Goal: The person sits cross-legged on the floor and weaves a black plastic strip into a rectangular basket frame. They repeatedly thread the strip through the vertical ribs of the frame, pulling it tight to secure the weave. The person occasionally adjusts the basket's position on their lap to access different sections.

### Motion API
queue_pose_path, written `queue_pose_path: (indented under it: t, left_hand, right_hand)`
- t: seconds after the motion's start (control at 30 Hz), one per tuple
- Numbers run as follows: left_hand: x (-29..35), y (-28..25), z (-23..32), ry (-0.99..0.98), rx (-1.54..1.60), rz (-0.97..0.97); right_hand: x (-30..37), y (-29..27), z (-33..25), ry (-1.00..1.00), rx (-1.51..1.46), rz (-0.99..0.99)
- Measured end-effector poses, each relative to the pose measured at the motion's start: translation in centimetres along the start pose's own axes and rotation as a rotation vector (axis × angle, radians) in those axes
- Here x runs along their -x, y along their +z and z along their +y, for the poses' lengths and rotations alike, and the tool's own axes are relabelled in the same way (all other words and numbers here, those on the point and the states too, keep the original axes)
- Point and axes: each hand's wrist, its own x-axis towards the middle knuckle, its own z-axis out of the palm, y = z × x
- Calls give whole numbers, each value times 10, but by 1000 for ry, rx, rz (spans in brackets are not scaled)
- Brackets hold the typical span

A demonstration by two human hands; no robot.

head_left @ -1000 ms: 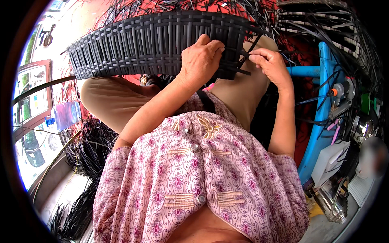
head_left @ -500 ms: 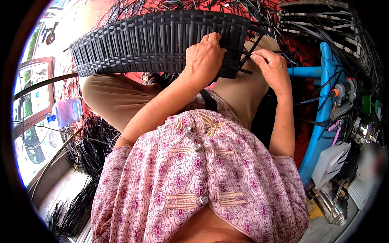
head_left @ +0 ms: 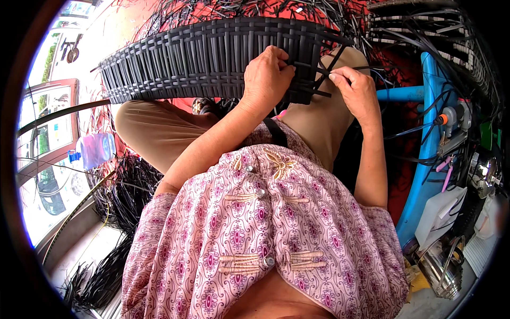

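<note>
A long, curved panel of woven black flat strips (head_left: 212, 58) lies across my lap and knees. My left hand (head_left: 267, 77) rests on its right part, fingers curled in and closed around a black strip of the weave. At the panel's right end several loose strip ends cross and stick out over my trouser leg. There my right hand (head_left: 355, 91) pinches the end of one black strip between thumb and forefinger. The undersides of my left fingers are hidden.
Loose black strips (head_left: 175, 16) litter the red floor. A blue plastic stool (head_left: 417, 186) stands at my right, with a power tool (head_left: 454, 119) and a metal kettle-like vessel (head_left: 443, 266) near it. At left are a clear water bottle (head_left: 97, 150) and a black strip bundle (head_left: 125, 199).
The whole view has shifted slightly, with the panel showing a little lower and further right. Both hands keep nearly the same places on the panel and the strip.
</note>
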Motion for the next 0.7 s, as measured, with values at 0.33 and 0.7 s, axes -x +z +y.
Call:
queue_pose_path:
  t: [0.33, 0.7]
  left_hand:
    - [-2, 1, -2, 112, -67, 13]
    - [-6, -6, -9, -64, 262, -122]
  right_hand:
    - [3, -1, -9, 50, 22, 7]
    - [5, 0, -13, 72, 23, 14]
